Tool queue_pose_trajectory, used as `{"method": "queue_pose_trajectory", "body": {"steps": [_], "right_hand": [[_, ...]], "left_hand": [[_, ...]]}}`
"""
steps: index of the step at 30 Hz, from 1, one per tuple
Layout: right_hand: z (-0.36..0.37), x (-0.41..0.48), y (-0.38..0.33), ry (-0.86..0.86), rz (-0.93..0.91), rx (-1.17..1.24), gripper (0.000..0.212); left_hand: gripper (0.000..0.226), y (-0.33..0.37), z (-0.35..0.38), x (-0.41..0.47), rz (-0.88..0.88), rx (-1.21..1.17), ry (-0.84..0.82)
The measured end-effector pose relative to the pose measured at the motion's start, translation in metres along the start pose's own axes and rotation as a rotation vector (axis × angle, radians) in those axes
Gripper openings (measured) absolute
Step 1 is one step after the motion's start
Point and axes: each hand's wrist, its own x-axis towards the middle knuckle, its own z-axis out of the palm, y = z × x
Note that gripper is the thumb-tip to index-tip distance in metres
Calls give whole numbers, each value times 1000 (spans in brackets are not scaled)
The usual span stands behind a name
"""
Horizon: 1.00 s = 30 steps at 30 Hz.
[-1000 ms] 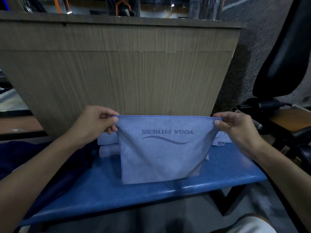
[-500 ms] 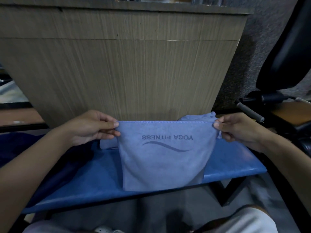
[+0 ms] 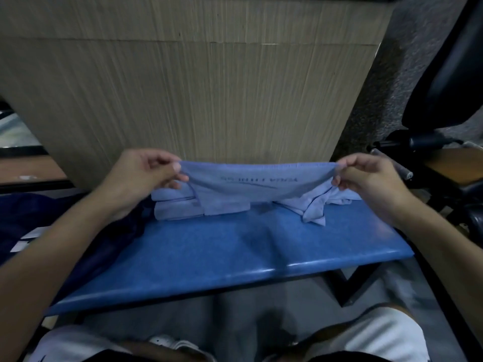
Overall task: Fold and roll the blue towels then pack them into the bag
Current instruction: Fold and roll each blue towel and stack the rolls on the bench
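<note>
The blue towel hangs stretched between two hands over the 12 o'clock edge of the bench. The left hand pinches its top corner at the 9 o'clock end, thumb against fingers, and the right hand pinches the 3 o'clock corner the same way. The cloth is thin and soft with a stitched hem, sagging in the middle. Beneath it, toward 9 o'clock, folded towels lie stacked flat; toward 3 o'clock a crumpled towel lies loose. The bench top is smooth, glossy blue, and a wood-grain panel stands behind. Dark print with a wavy line crosses the held towel, too blurred to read
</note>
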Motion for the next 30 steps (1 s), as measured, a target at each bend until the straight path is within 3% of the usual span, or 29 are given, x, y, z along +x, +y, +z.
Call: {"method": "queue_pose_trajectory", "body": {"steps": [4,7,9,14,18,22,30], "right_hand": [[3,-37,47,-104,213,-133,22],[9,-66,77,-196,348,-237,4],[10,-78,90,-263,388,-272,13],[5,-80,111,-325,422,-261,6],[5,-66,120,-239,398,-214,9],[16,-43,144,-90,380,-172,15],[38,5,214,71,344,-257,23]], "left_hand": [[7,-55,13,-36,-125,79,-86],[7,-98,21,-61,-235,138,-169],[7,-118,22,-72,-288,189,-244],[5,-131,23,-76,-324,321,-358],[16,-135,23,-57,-293,310,-272],[6,-148,33,-26,-260,271,-100],[7,-204,62,33,-315,269,0]]}}
